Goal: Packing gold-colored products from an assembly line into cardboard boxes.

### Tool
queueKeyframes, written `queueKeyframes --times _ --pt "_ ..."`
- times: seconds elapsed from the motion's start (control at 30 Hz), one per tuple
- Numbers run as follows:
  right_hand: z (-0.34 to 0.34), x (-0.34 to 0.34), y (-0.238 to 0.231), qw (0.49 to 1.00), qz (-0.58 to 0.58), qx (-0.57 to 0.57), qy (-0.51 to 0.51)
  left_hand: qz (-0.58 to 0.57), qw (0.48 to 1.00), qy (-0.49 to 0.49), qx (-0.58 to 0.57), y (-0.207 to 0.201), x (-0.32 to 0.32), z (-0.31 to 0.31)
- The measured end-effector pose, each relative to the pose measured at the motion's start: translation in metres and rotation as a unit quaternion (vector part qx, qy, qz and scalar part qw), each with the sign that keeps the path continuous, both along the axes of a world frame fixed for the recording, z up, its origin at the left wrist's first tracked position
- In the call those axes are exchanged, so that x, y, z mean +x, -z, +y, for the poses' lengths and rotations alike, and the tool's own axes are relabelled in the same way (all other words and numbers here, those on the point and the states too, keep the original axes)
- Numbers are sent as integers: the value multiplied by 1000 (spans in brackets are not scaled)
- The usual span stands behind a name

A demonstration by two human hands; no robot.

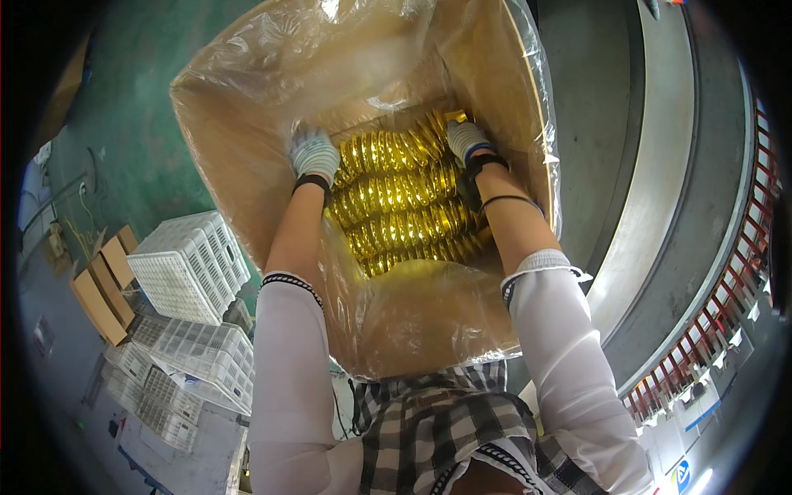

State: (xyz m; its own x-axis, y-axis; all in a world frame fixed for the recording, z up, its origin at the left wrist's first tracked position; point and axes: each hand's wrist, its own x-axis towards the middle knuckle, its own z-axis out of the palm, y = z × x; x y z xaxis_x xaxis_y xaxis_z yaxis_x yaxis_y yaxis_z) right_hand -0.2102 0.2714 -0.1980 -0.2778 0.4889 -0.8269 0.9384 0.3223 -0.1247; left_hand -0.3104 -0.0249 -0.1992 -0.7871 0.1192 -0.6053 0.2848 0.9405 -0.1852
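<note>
A large cardboard box [239, 124] lined with clear plastic stands open in front of me. Inside, shiny gold disc-shaped pieces lie on edge in several side-by-side rows [396, 190]. Both my arms reach down into the box. My left hand [315, 154], in a striped grey-white glove, closes against the left end of the farthest row. At that row's right end, my right hand [467, 140] in a matching glove presses on the discs, which fan out and tilt there. The fingertips of both hands are partly hidden. Clear film covers part of the nearest row.
White plastic crates [190, 264] are stacked on the left, with folded cardboard [106, 285] behind them. To the right curves a grey metal conveyor-like track [660, 165], with a red railing [726, 280] beyond. Green floor [140, 148] shows at the far left.
</note>
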Motion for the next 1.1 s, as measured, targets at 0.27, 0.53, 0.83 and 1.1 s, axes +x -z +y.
queueKeyframes --times 0.27,0.53,0.83,1.1 --pt "-47 12 -56 901 102 178 -382 -33 959 146 242 -6 32 16" --pt "-59 54 -133 886 184 137 -403 -37 981 101 163 -53 74 28" --pt "-98 303 -288 857 478 -121 -146 -241 909 -25 339 -111 185 -19" --pt "-65 445 -312 872 457 -144 102 -54 815 -136 561 -138 231 -68"
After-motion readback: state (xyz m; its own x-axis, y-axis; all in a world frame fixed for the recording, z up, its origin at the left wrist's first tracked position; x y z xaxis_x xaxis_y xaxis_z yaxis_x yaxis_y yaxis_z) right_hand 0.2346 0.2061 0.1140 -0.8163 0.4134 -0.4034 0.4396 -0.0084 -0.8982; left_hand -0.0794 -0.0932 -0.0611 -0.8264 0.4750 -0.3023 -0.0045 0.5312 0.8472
